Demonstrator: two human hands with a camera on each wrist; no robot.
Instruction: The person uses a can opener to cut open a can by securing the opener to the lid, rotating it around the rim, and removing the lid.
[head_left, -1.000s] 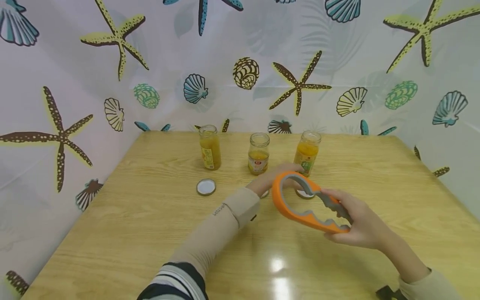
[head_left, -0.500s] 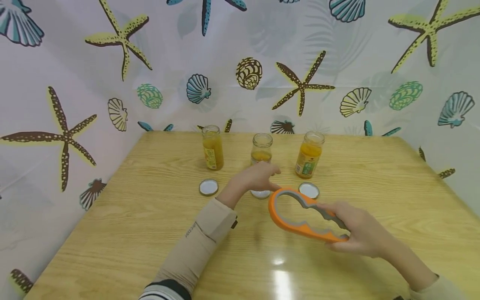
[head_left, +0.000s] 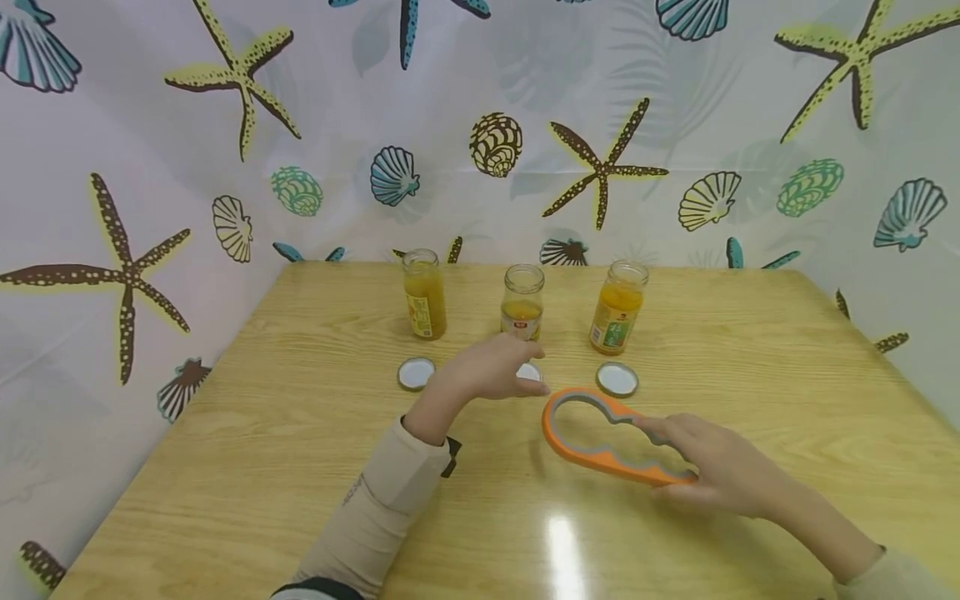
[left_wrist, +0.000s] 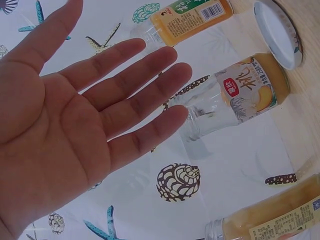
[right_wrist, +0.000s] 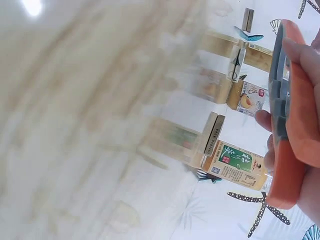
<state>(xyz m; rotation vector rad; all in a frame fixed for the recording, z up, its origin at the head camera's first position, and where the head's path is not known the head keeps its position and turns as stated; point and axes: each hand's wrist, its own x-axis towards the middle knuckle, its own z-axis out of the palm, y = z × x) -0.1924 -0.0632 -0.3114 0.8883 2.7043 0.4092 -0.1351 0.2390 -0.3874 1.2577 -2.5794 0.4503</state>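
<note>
My right hand grips an orange and grey jar opener by its two handles, low over the table. Whether the opener touches the wood I cannot tell. My left hand hovers in front of the middle glass jar, fingers spread and palm bare in the left wrist view. It partly covers the middle lid. Two more lidless jars stand upright: a left jar and a right jar with a green label. All hold yellow-orange contents; the middle one is only partly filled.
A white-lined lid lies before the left jar, and another lid before the right one. The wooden table ends at a curtain printed with shells and starfish, which also runs along both sides.
My left hand has moved left and toward me, from beside the right jar to in front of the middle one. The right hand has lowered the jar opener slightly.
</note>
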